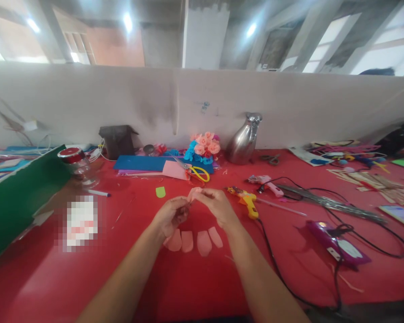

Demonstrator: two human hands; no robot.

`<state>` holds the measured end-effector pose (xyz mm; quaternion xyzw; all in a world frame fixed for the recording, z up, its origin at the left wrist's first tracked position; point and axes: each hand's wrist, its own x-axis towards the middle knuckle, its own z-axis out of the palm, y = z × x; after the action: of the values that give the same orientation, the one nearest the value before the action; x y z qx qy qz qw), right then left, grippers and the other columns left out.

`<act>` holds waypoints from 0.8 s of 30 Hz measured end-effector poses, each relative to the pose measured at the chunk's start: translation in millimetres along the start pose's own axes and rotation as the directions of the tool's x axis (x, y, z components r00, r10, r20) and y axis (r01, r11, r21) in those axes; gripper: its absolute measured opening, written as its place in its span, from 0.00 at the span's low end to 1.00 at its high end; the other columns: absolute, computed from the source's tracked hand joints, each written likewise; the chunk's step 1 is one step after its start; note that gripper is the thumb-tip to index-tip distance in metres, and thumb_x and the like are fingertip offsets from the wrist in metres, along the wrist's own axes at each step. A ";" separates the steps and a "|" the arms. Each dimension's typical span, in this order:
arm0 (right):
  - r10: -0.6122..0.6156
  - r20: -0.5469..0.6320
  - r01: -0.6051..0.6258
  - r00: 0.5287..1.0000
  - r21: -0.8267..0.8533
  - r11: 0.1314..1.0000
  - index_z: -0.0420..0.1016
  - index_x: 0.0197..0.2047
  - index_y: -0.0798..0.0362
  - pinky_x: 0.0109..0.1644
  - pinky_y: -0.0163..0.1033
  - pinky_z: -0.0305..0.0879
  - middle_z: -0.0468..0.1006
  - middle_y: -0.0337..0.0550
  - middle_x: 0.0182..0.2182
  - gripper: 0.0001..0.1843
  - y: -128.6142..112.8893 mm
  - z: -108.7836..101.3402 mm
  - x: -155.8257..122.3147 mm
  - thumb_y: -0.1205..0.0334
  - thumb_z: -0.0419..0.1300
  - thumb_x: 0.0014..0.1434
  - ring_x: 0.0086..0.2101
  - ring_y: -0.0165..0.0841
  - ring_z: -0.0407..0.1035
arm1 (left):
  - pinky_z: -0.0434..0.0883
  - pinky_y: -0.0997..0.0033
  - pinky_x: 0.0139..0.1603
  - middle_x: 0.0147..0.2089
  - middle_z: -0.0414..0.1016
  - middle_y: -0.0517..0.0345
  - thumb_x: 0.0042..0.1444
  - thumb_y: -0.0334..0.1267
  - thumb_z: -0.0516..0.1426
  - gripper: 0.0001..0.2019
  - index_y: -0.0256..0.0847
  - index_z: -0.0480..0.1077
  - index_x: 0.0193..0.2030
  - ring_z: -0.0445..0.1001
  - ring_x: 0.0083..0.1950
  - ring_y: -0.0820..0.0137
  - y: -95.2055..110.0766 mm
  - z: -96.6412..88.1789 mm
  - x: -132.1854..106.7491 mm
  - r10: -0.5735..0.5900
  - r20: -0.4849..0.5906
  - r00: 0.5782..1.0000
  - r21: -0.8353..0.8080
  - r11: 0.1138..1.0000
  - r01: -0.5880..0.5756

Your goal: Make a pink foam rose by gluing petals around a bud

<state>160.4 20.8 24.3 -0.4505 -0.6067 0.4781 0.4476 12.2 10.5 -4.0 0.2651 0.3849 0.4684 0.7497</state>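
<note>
Over the red table, my left hand and my right hand meet, both pinched on a small pink petal piece held between the fingertips. Below my hands, several cut pink petals lie in a row on the table. A small green leaf-shaped cutout lies just beyond my left hand. A yellow glue gun rests right of my right hand.
Yellow-handled scissors lie on blue and pink foam sheets. Paper flowers and a metal jug stand at the wall. A pink glue gun, black cables, wire rods, a glass jar and a green board lie around.
</note>
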 end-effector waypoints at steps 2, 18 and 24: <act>0.001 -0.007 -0.001 1.000 0.003 1.000 0.78 0.26 0.54 0.42 0.37 0.61 0.78 0.40 0.29 0.15 0.5 0.0 -0.1 0.51 0.60 0.50 0.35 0.34 0.69 | 0.52 0.80 0.19 0.24 0.66 0.61 0.39 0.33 0.61 0.07 0.35 0.69 0.27 0.60 0.21 0.82 -1.3 -1.4 0.3 0.023 0.023 0.999 0.014 1.000 -0.023; 0.031 -0.007 -0.031 0.999 0.048 0.998 0.75 0.24 0.54 0.42 0.37 0.61 0.77 0.37 0.26 0.12 -2.4 0.3 -1.8 0.54 0.61 0.49 0.32 0.32 0.69 | 0.51 0.78 0.21 0.20 0.62 0.64 0.40 0.35 0.62 0.06 0.35 0.69 0.24 0.57 0.20 0.82 -1.3 5.4 -5.6 0.152 0.058 0.987 0.114 0.981 -0.158; -0.005 -0.004 0.005 1.000 -0.008 1.000 0.76 0.29 0.54 0.41 0.37 0.61 0.77 0.39 0.29 0.14 -5.2 -0.2 -4.2 0.51 0.59 0.51 0.35 0.33 0.69 | 0.52 0.79 0.21 0.19 0.62 0.64 0.40 0.37 0.63 0.09 0.35 0.70 0.25 0.56 0.19 0.83 -2.9 5.2 -3.6 0.215 0.011 0.977 0.063 0.975 -0.215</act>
<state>160.8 16.1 28.9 -0.4518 -0.6089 0.4734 0.4484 17.0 5.8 -2.0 0.3298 0.3672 0.5337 0.6867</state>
